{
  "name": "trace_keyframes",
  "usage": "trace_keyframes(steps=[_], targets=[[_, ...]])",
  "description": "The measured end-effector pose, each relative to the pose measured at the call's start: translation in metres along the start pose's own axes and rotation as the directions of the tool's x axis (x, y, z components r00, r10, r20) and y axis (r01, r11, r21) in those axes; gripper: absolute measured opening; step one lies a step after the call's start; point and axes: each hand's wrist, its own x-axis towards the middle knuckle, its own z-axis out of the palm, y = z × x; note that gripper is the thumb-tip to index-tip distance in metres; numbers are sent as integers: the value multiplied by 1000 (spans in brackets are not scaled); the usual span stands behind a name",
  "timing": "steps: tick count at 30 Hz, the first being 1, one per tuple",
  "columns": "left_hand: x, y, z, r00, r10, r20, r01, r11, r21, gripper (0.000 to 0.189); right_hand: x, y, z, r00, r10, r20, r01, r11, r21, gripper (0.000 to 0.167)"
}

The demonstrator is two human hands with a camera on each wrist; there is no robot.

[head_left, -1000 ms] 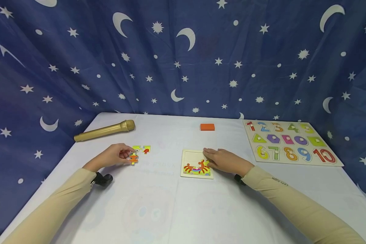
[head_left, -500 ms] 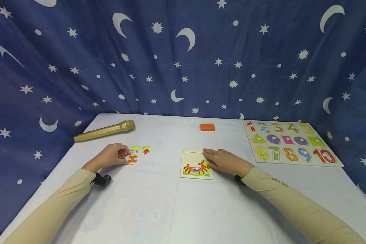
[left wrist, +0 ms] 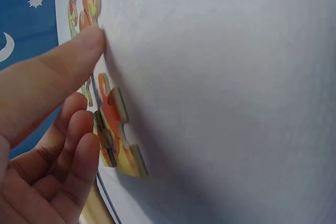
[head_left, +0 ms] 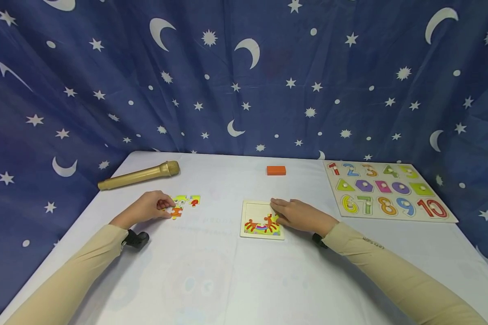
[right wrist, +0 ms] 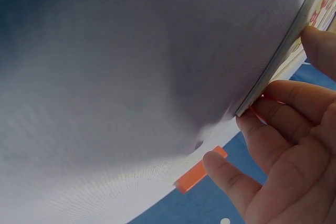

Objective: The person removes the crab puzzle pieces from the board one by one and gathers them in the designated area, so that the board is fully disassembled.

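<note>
My left hand (head_left: 147, 210) is low over a small group of jigsaw pieces at the left. Its thumb and index finger pinch an orange puzzle piece (head_left: 176, 212); the index finger is hidden behind the thumb in the left wrist view. Another orange-and-yellow piece (left wrist: 113, 124) lies beside the other fingers. Just beyond are yellow-green pieces (head_left: 194, 201), one with a red spot. My right hand (head_left: 301, 214) holds the right edge of a square wooden puzzle tray (head_left: 242, 220), thumb on its rim and fingers against its side. The tray's lower half contains fitted pieces showing orange legs.
A gold microphone (head_left: 140, 176) lies at the back left. An orange block (head_left: 276, 170) sits near the table's back edge. At the right is a wooden number-and-shape board (head_left: 390, 189). A blue starry curtain (head_left: 244, 81) hangs behind the white table (head_left: 211, 271).
My left hand has shifted slightly left, and the orange piece at its fingertips has moved a little the same way. My right hand and the tray have stayed in place.
</note>
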Motion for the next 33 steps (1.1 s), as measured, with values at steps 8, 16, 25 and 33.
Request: trace_keyframes(steps=[8,16,25,33], targets=[[11,26,-1,999,34,-12,-34,999,-3,32,-1,0,0,1000,3,6,-3,1000,13,55],[43,95,25,983,185,-11,-186,981,-51,38,-2,3,0,999,22,44,-24,998,53,59],[78,165,63,972,203,116,-200,979,-34,40,-9,5,0,982,118,148,-135,985,112,94],[92,191,93,953,218,209,-226,974,14,42,-10,6,2,979,119,164,-140,983,121,99]])
